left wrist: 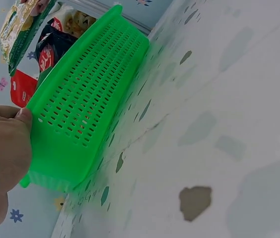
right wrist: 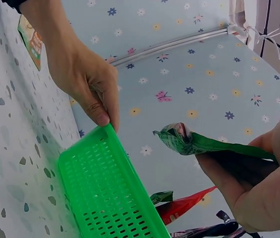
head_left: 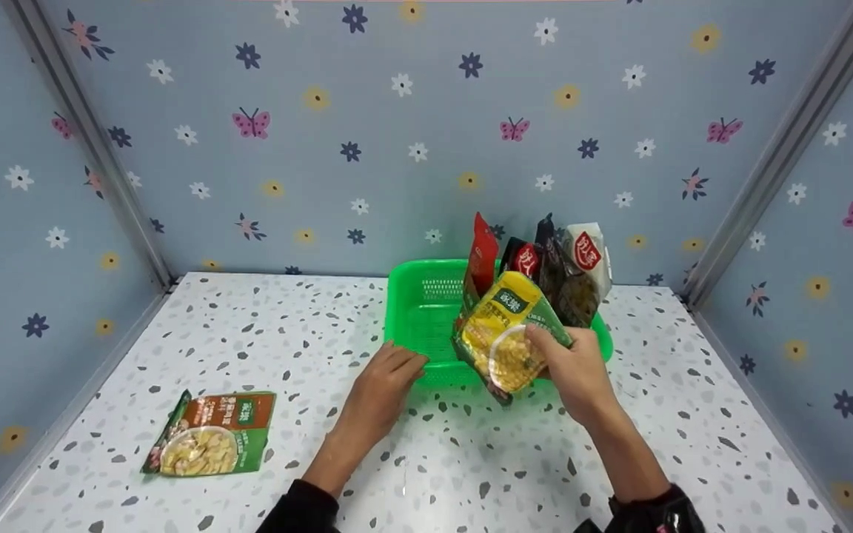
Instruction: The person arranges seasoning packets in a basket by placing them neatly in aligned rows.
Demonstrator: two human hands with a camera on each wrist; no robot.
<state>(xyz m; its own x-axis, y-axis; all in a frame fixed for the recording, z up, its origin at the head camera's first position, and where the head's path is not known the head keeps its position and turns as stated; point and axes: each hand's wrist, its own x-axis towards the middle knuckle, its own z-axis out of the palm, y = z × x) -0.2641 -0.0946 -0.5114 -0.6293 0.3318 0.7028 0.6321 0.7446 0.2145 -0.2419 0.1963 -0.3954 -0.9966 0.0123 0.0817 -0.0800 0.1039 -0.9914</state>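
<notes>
My right hand [head_left: 578,370] grips a yellow and green food packet [head_left: 504,333] with a corn-like picture on it. This packet is tilted and held over the front of a green plastic basket [head_left: 426,374]. At the basket's front left corner, my left hand [head_left: 386,385] pinches the rim between thumb and fingers, as the right wrist view shows. Standing in the basket are a red packet [head_left: 481,255], dark packets [head_left: 523,259] and a white-topped packet [head_left: 588,259]. The held packet hides part of them.
An orange and green food packet [head_left: 219,433] lies flat on the speckled white table [head_left: 426,474], left of my left hand. Flower-patterned panels [head_left: 412,148] rise behind the table and on both sides, with metal strips [head_left: 93,141] at the corners.
</notes>
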